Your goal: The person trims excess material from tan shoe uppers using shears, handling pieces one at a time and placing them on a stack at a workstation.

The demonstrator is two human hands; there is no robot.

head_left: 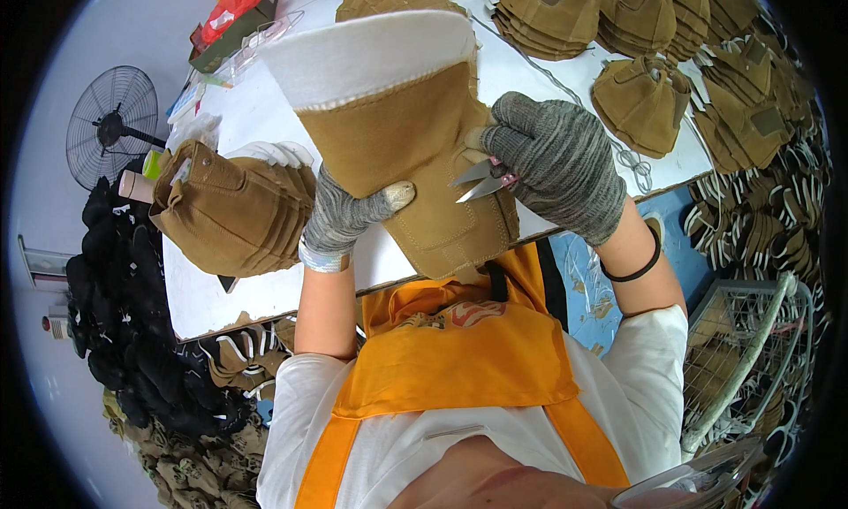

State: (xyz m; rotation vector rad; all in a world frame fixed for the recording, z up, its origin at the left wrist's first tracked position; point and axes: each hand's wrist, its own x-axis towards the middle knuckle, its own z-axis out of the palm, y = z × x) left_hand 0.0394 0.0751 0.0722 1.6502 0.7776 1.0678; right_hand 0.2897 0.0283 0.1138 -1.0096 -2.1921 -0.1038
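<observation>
A brown suede boot upper (397,142) with a wide white fuzzy band (371,56) along its top is held up above the white table. My left hand (349,213), in a grey knitted glove, grips its lower left side, thumb lying on the front face. Small scissors (484,186) sit in my gloved right hand (561,155), their blades parted and pointing left across the suede. The thumb and forefinger of that hand are also at the upper's right edge; whether they pinch a thread there I cannot make out.
Stacked brown uppers (238,213) stand left on the white table (199,292). More stacks (548,18) and a single bundle (642,102) lie at the far right, near a grey cord (565,89). A fan (110,125) is left; a wire basket (746,332) stands right.
</observation>
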